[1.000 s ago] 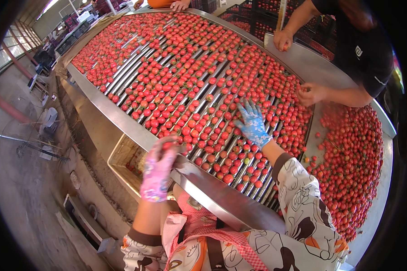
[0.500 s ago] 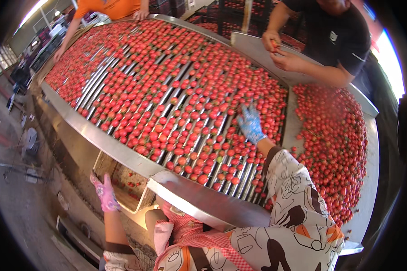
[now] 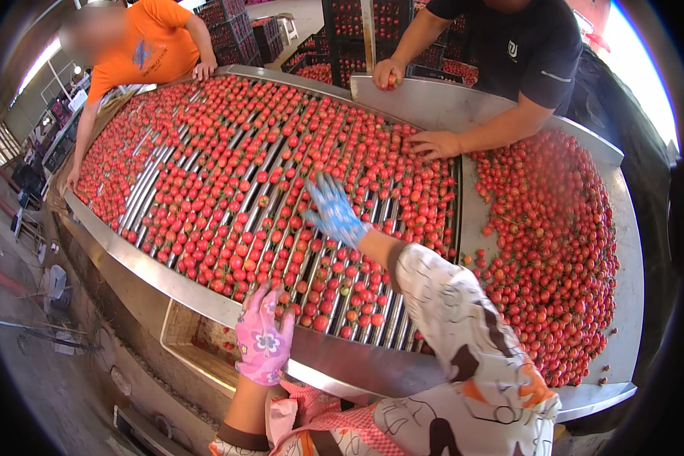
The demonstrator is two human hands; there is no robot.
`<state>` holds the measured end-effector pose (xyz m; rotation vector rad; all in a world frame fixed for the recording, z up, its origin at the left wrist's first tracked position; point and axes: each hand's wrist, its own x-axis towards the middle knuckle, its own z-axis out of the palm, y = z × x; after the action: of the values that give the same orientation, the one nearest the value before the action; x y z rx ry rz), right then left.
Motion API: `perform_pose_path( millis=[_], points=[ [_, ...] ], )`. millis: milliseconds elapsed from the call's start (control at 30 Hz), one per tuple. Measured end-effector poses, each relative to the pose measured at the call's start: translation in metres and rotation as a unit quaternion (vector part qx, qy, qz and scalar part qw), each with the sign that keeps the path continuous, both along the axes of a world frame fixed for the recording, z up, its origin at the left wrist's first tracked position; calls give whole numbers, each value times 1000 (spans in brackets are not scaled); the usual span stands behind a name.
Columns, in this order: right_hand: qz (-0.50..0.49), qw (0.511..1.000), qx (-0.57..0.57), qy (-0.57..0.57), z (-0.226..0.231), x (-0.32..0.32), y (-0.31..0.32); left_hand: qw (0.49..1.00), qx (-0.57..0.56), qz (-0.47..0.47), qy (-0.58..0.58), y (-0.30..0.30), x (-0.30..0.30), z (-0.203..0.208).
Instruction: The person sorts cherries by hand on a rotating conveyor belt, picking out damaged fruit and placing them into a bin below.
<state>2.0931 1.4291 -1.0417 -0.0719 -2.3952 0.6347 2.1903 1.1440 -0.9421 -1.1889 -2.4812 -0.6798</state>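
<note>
My left hand [image 3: 264, 338], in a pink flowered glove, is at the near metal rim [image 3: 167, 283] of the sorting table. Its fingers are extended and apart, the tips by the nearest tomatoes. My right hand [image 3: 336, 213], in a blue patterned glove, lies palm down over the middle of the roller bed [image 3: 138, 194]. The fingers are stretched, and nothing shows in its grip. Small red tomatoes [image 3: 197, 201] cover most of the rollers around it, a few of them greenish. What lies under the right palm is hidden.
A metal chute [image 3: 475, 224] at the right holds a thick heap of tomatoes [image 3: 555, 258]. A person in black [image 3: 501, 53] reaches onto the rollers; another in orange [image 3: 156, 45] leans at the far left. Below the rim sits a crate [image 3: 176, 334]. Stacked crates [image 3: 349, 38] stand behind.
My right hand has moved left across the rollers. My left hand has come up from over the crate to the near rim. The person in black has lowered one hand onto the tomatoes.
</note>
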Motion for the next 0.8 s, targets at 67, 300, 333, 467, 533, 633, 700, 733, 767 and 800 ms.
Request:
perform_pose_path(
  millis=[67,300,333,467,533,633,700,733,767,800],
  points=[
    [-106,993,-52,-17,-3,-55,40,1000,10,-4,-21,11,4,0],
    [-122,992,36,-22,-15,-68,12,999,-8,16,-35,21,14,1],
    [-57,998,11,30,-21,-58,3,999,-17,17,-26,19,14,0],
    [152,983,96,46,-31,40,-32,999,-19,14,-27,17,19,-1],
    [201,974,99,-18,-36,85,-51,999,-30,12,-31,13,19,1],
    [275,957,75,-56,-48,153,-55,999,-16,7,-28,21,21,-6],
    [283,946,116,-106,-49,165,-42,999,-23,20,-31,20,22,-11],
    [223,959,114,-133,-48,165,-30,999,-23,22,-22,20,23,-12],
    [162,967,112,-159,-50,166,-19,999,-23,24,-13,19,24,-13],
    [110,980,92,-138,-64,163,-2,999,-22,23,-16,20,23,-13]
  ],
)
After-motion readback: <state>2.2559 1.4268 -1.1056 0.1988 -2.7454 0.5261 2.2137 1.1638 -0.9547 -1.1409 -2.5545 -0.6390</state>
